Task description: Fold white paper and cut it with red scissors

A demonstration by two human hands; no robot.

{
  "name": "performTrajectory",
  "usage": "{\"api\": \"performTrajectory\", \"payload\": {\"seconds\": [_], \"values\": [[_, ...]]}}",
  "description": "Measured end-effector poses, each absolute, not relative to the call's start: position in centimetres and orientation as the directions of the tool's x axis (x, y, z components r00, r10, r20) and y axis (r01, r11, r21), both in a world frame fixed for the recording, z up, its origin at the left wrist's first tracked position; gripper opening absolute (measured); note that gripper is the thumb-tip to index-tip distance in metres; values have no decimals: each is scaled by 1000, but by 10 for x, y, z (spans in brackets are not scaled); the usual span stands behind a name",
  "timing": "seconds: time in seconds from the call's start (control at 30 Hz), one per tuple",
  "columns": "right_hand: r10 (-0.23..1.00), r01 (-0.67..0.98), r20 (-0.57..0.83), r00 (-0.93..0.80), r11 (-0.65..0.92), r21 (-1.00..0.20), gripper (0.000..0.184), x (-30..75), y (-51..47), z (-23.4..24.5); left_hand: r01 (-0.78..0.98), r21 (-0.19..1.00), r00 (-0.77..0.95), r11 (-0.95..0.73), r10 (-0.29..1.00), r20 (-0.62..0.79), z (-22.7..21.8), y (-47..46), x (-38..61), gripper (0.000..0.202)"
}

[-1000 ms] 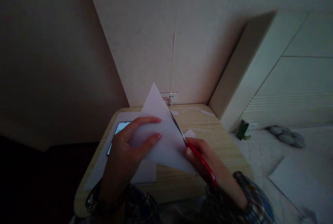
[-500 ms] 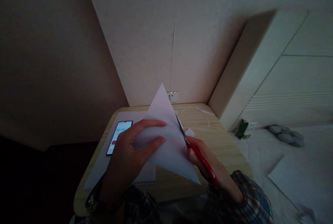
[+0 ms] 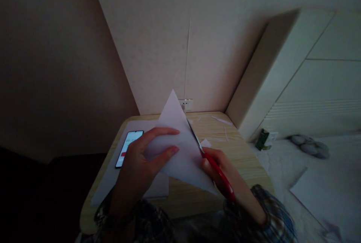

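Note:
A white folded sheet of paper (image 3: 183, 152), triangular with its point upward, is held above the table. My left hand (image 3: 146, 156) grips it from the left, thumb and fingers bent around the sheet. In my right hand (image 3: 225, 171) is a pair of red-handled scissors (image 3: 216, 169). Their blades lie along the paper's right edge, pointing up and away, and look nearly closed. My right fingers partly hide the handles. How deep the blades sit in the paper I cannot tell.
A lit phone (image 3: 129, 149) lies on white paper (image 3: 103, 186) at the left of the wooden table (image 3: 242, 152). Thin paper scraps (image 3: 222, 120) are scattered at the back right. A wall socket (image 3: 186, 104) sits behind. At right, a green-and-white box (image 3: 265, 140) rests on a pale surface.
The scissor blades have closed from slightly apart and moved a little up along the edge. The paper's tip has shifted slightly left.

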State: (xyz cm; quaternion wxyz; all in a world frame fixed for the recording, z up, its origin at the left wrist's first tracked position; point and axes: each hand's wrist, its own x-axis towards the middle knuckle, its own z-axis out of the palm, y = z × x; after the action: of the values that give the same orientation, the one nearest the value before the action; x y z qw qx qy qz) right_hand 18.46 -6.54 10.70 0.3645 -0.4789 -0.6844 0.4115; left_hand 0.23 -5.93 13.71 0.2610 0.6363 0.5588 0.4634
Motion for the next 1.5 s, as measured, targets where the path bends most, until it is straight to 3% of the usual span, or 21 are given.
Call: {"api": "performTrajectory", "payload": {"seconds": [0.27, 0.53, 0.8, 1.17, 1.5], "values": [[947, 308, 125, -295, 218, -926, 36, 184, -64, 107, 465, 841, -35, -277, 943, 330, 136, -59, 3, 19], [957, 272, 60, -283, 140, -952, 37, 183, -65, 110, 467, 838, -11, -281, 946, 324, 137, -60, 3, 19], [962, 356, 121, -246, 206, -911, 46, 185, -69, 115, 493, 809, 82, -321, 942, 324, 135, -59, 1, 19], [927, 374, 207, -313, 320, -870, 54, 189, -65, 109, 492, 804, 75, -334, 936, 343, 135, -60, 5, 19], [949, 415, 188, -254, 282, -865, 51, 186, -66, 116, 522, 793, 63, -315, 941, 332, 137, -62, 5, 19]]}}
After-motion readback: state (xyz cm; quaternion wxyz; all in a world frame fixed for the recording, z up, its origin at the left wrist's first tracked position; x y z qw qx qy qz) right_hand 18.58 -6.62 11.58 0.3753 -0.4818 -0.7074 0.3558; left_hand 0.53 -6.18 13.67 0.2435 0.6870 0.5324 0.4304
